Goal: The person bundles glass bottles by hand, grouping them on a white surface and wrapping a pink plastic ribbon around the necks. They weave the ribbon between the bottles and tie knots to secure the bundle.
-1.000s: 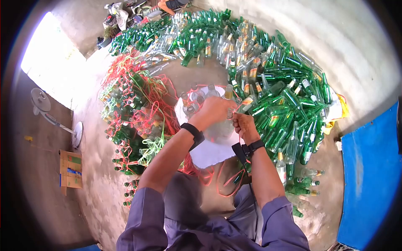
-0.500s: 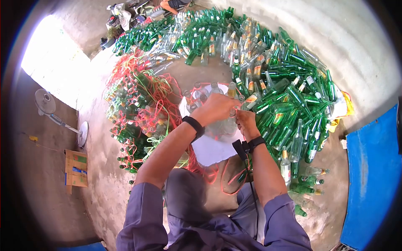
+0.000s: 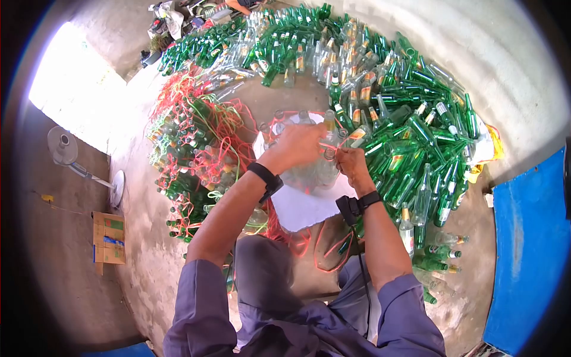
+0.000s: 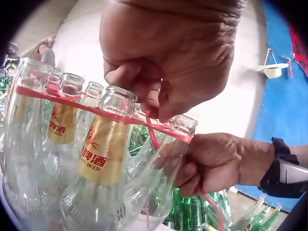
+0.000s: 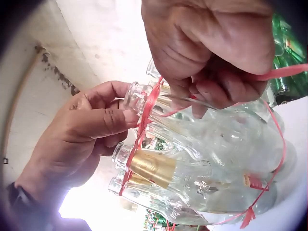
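Observation:
A bundle of clear glass bottles [image 5: 226, 144], some with gold neck labels, stands upright on a white sheet [image 3: 297, 211] before the person. Red plastic string [image 4: 72, 105] runs around the bottle necks in a band. My left hand [image 3: 292, 147] is at the near-right necks, its thumb and fingers pinching the string against a bottle neck [image 5: 136, 98]. Beside it, my right hand [image 3: 353, 165] grips the string with curled fingers, and a loose tail [image 4: 211, 207] hangs below. A second red loop [image 5: 279, 159] circles the bottles lower down. A thin pale sliver shows by the right fingers; I cannot tell what it is.
Green and clear bottles [image 3: 404, 143] lie heaped to the right and far side. Bottles bundled with red and green string [image 3: 202, 149] stand at left. Several bottles [image 3: 437, 262] lie on the floor near the right arm. A fan [image 3: 62, 146] and blue panel [image 3: 523, 250] flank the area.
The left hand has shifted slightly left, away from the right hand, and red string now shows between them. The right hand stays close to the same necks. The head view has moved a little.

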Available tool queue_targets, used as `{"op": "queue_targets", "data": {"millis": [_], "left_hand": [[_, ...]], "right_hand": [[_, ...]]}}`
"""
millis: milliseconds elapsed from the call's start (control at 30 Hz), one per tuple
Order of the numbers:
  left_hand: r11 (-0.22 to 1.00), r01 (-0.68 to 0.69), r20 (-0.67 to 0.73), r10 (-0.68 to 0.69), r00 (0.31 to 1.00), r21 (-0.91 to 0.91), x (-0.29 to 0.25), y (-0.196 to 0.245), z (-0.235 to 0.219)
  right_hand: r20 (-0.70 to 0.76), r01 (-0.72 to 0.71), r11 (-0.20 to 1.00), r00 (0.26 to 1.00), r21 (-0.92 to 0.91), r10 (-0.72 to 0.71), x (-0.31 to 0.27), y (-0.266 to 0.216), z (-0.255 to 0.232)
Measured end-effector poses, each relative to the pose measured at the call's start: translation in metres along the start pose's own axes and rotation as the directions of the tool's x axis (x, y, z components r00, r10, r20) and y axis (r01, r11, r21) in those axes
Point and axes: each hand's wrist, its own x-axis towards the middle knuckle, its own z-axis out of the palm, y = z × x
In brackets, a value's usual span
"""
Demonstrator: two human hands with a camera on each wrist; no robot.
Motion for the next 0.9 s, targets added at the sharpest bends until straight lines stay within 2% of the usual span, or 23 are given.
{"op": "queue_targets", "data": {"millis": [133, 267, 333, 467, 567, 667, 733, 767, 833, 900], "left_hand": [[1.0, 0.018, -0.098, -0.019, 0.995, -0.01, 0.001, -0.01, 0.0], [0.999, 0.048, -0.127, -0.047, 0.991, 0.003, 0.001, -0.015, -0.003], [0.998, 0.05, -0.181, -0.058, 0.982, -0.044, 0.001, -0.019, -0.002], [0.997, 0.067, -0.191, -0.073, 0.979, -0.039, 0.013, -0.021, 0.0], [0.998, 0.026, -0.232, -0.037, 0.972, -0.051, 0.023, -0.025, 0.004], [0.993, 0.071, -0.183, -0.087, 0.979, -0.089, 0.032, -0.032, 0.006], [0.996, 0.091, -0.08, -0.092, 0.992, -0.018, 0.039, -0.039, 0.013], [0.996, 0.092, -0.083, -0.093, 0.992, -0.018, 0.04, -0.043, 0.016], [0.987, 0.16, -0.008, -0.16, 0.987, -0.01, 0.04, -0.038, 0.011], [0.986, 0.162, 0.004, -0.162, 0.987, -0.023, 0.039, -0.037, 0.012]], "right_hand": [[-0.006, 0.034, 0.998, 0.999, -0.043, -0.034, 0.002, 0.0, -0.001], [0.006, 0.069, 0.997, 0.998, -0.047, -0.069, 0.0, -0.001, -0.001], [0.028, 0.081, 0.994, 0.996, -0.076, -0.079, -0.002, -0.003, -0.001], [0.027, 0.084, 0.99, 0.996, -0.11, -0.082, -0.006, -0.007, 0.0], [-0.041, 0.112, 0.985, 0.992, -0.128, -0.118, -0.002, 0.0, 0.001], [-0.068, 0.098, 0.993, 0.992, -0.069, -0.103, 0.0, 0.006, 0.004], [-0.102, 0.061, 0.998, 0.993, -0.003, -0.061, 0.002, 0.007, 0.007], [-0.1, 0.062, 0.998, 0.993, -0.004, -0.062, 0.002, 0.008, 0.007], [-0.179, 0.042, 0.992, 0.982, -0.122, -0.064, -0.002, 0.003, 0.008], [-0.202, 0.054, 0.985, 0.976, -0.162, -0.086, -0.008, 0.002, 0.008]]}}
